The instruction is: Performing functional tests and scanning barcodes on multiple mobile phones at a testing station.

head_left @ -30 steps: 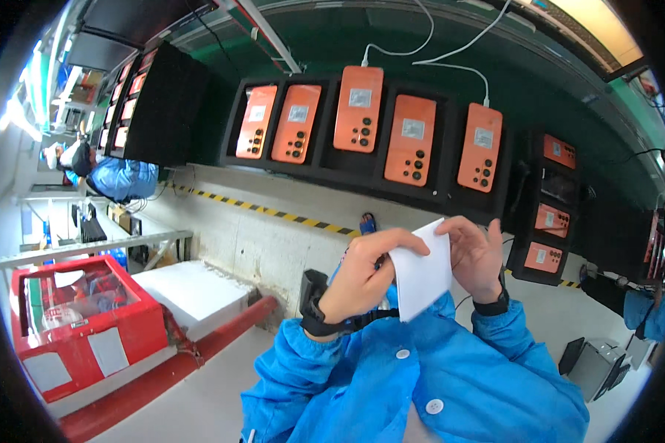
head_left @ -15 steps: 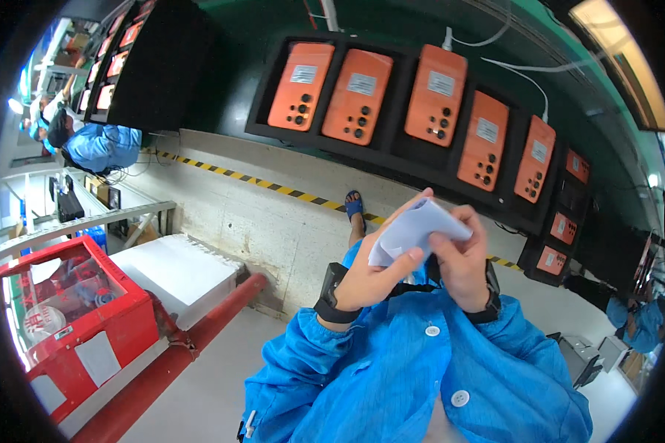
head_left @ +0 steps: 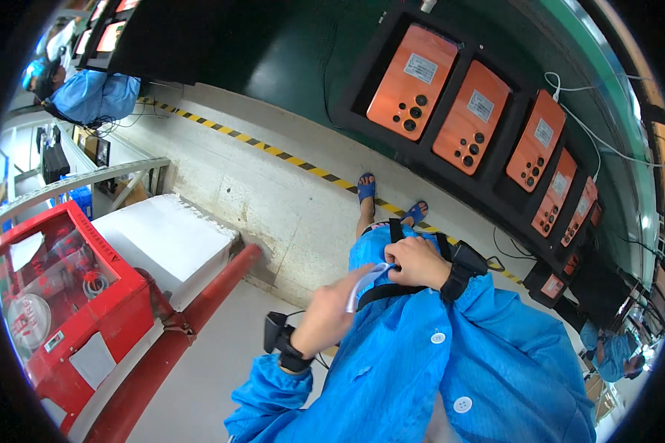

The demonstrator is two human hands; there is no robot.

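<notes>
My left hand [head_left: 328, 314] is blurred by motion but closed on a folded white sheet [head_left: 358, 286], which looks like paper or thin cloth. The sheet's far end reaches toward my right hand [head_left: 420, 264]. That hand is held at my waist, fingers curled down by a black strap [head_left: 391, 292] over my blue smock. What its fingertips grip, if anything, is hidden. Beyond, on the green bench [head_left: 273, 55], several orange phones [head_left: 471, 118] lie camera side up in a black tray [head_left: 362, 88].
White cables [head_left: 591, 136] run behind the phones. To my left stand a red glass-fronted cabinet [head_left: 118, 310], a white block [head_left: 170, 236] and a red pipe [head_left: 192, 325]. Striped floor tape [head_left: 273, 151] passes below the bench. People in blue sit at far left and far right.
Both hands have dropped from chest height to my waist. The sheet was between both hands; now the left holds it. My view has turned, shifting the phones to the right.
</notes>
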